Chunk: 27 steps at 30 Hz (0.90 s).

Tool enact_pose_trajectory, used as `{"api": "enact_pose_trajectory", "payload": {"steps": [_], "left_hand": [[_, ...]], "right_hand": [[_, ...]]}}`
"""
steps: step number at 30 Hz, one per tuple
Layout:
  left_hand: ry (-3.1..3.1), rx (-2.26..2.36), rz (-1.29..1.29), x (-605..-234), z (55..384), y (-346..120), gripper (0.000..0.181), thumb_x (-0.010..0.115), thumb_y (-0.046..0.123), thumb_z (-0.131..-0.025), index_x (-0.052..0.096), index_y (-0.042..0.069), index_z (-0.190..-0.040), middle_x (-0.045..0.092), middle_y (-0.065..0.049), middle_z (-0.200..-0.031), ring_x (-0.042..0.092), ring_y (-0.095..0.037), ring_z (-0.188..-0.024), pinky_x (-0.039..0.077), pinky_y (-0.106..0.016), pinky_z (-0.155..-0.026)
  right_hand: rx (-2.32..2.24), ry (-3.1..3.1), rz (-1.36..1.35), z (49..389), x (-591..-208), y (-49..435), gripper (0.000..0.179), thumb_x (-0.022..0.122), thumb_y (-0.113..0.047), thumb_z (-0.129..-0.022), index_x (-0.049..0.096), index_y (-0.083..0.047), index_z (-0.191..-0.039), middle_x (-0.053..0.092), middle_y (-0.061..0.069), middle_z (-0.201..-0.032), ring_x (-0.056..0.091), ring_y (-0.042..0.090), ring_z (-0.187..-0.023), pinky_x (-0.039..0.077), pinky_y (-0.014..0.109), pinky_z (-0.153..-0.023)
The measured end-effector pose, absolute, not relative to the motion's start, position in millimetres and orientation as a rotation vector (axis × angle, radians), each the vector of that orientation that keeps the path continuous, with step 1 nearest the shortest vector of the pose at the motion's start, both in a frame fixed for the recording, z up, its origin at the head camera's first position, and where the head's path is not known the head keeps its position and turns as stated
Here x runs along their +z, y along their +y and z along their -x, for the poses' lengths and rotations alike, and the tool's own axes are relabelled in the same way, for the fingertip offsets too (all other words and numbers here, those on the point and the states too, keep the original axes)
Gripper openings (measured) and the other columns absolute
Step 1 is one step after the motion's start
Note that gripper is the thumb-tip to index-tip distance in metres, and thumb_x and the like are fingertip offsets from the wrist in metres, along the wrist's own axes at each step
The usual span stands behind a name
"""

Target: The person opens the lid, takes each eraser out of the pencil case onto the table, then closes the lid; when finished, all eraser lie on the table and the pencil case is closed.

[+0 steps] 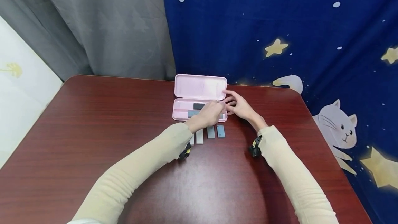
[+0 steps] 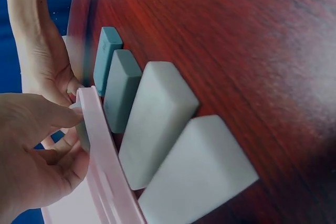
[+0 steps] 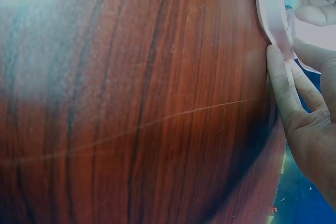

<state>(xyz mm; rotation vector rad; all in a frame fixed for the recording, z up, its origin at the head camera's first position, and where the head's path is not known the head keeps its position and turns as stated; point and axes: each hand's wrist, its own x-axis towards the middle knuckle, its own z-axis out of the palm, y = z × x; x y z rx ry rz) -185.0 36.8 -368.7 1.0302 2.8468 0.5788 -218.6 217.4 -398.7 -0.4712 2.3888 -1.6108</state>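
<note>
A pink hinged case [image 1: 178, 117] lies with its lid [image 1: 199, 87] raised. My left hand [image 1: 211, 112] reaches over its base, thumb and fingers pinching a small grey-green block [image 2: 82, 132] just inside the front wall. The right hand [image 1: 244, 108] is at the case's right end, fingers spread, with fingertips touching the rim and lid edge. Inside the case lie a dark block [image 1: 199, 106] and a grey-blue block [image 1: 192, 113], partly covered by my left hand.
In front of the case, a row of blocks lies on the table: two white blocks [image 2: 157, 119] [image 2: 197, 169], a grey one [image 1: 210, 132] and a blue one [image 1: 220, 131]. Behind the brown table [image 1: 109, 113] hang grey and blue curtains [image 1: 224, 27].
</note>
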Motion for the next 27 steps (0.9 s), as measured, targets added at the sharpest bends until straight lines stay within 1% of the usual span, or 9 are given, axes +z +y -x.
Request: {"api": "enact_pose_trajectory", "payload": {"steps": [3, 6, 9, 13, 18, 22, 27], "left_hand": [[2.851, 0.62, -1.009, -372, 185, 36, 0.021, 0.058, -0.004, -0.086, 0.064, 0.008, -0.103, 0.065, -0.006, -0.098, 0.06, -0.023, -0.097, 0.052, -0.037, -0.075], [2.836, 0.702, -0.984, -375, 185, 34, 0.023, 0.056, -0.004, -0.087, 0.068, 0.009, -0.101, 0.065, -0.006, -0.097, 0.059, -0.022, -0.097, 0.052, -0.036, -0.073], [2.81, 0.789, -1.012, -377, 186, 31, 0.023, 0.057, -0.006, -0.087, 0.07, 0.009, -0.1, 0.066, -0.006, -0.097, 0.057, -0.022, -0.098, 0.051, -0.035, -0.077], [2.792, 0.867, -1.056, -380, 188, 28, 0.019, 0.062, -0.003, -0.087, 0.07, 0.006, -0.102, 0.066, -0.006, -0.096, 0.057, -0.021, -0.098, 0.05, -0.032, -0.081], [2.789, 1.013, -1.025, -382, 191, 25, 0.016, 0.066, 0.0, -0.088, 0.07, 0.006, -0.102, 0.064, -0.008, -0.091, 0.056, -0.02, -0.093, 0.049, -0.03, -0.08], [2.823, 1.112, -0.944, -382, 193, 23, 0.016, 0.067, 0.002, -0.088, 0.071, 0.007, -0.103, 0.063, -0.009, -0.091, 0.056, -0.02, -0.09, 0.049, -0.029, -0.078], [2.809, 1.296, -0.767, -378, 191, 19, 0.018, 0.069, 0.004, -0.088, 0.071, 0.009, -0.105, 0.062, -0.007, -0.09, 0.058, -0.017, -0.083, 0.049, -0.027, -0.072]], "right_hand": [[-1.621, 2.376, 0.472, 217, -400, 218, 0.064, 0.056, 0.013, -0.089, 0.037, -0.007, -0.146, 0.053, 0.029, -0.116, 0.06, 0.037, -0.095, 0.059, 0.044, -0.066], [-1.638, 2.367, 0.488, 217, -401, 219, 0.065, 0.057, 0.013, -0.089, 0.035, -0.006, -0.147, 0.053, 0.031, -0.117, 0.06, 0.037, -0.094, 0.059, 0.045, -0.066], [-1.648, 2.367, 0.494, 217, -401, 219, 0.065, 0.056, 0.014, -0.089, 0.036, -0.006, -0.147, 0.053, 0.032, -0.117, 0.06, 0.037, -0.094, 0.059, 0.046, -0.066], [-1.631, 2.382, 0.488, 217, -401, 219, 0.064, 0.057, 0.013, -0.089, 0.037, -0.007, -0.146, 0.053, 0.03, -0.116, 0.061, 0.036, -0.093, 0.06, 0.043, -0.065], [-1.634, 2.378, 0.47, 219, -401, 218, 0.064, 0.059, 0.013, -0.089, 0.038, -0.007, -0.145, 0.053, 0.029, -0.115, 0.06, 0.037, -0.094, 0.06, 0.043, -0.065], [-1.632, 2.377, 0.466, 219, -401, 217, 0.064, 0.059, 0.013, -0.088, 0.037, -0.007, -0.145, 0.053, 0.029, -0.115, 0.06, 0.037, -0.094, 0.06, 0.042, -0.065], [-1.637, 2.393, 0.474, 218, -400, 216, 0.064, 0.059, 0.014, -0.088, 0.038, -0.006, -0.145, 0.053, 0.029, -0.115, 0.059, 0.037, -0.095, 0.06, 0.042, -0.065]]}}
